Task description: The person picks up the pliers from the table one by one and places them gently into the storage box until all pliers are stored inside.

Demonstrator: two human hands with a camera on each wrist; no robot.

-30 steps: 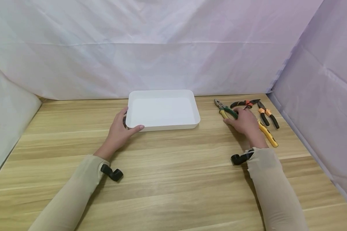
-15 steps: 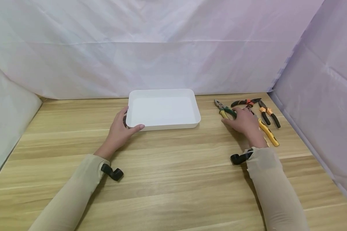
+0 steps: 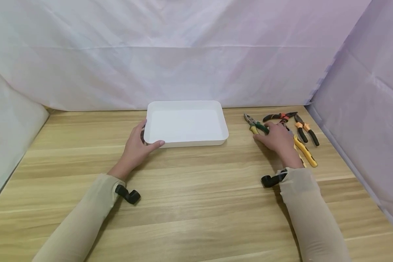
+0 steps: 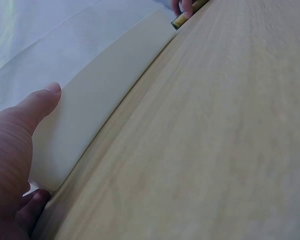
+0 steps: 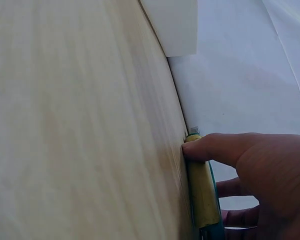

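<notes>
From here I see the green-and-yellow pliers (image 3: pixel 258 125) on the table (image 3: pixel 196 203), right of the white tray (image 3: pixel 194 144); the right hand (image 3: pixel 279 139) pinches their handles, while the left hand (image 3: pixel 135 147) grips the tray's near-left corner, seemingly to steady it.

I'm making out no words or numbers. The pliers (image 3: pixel 306 150) by the table's (image 3: pixel 196 203) far right corner and the white tray (image 3: pixel 186 122) are showing nothing legible.
</notes>
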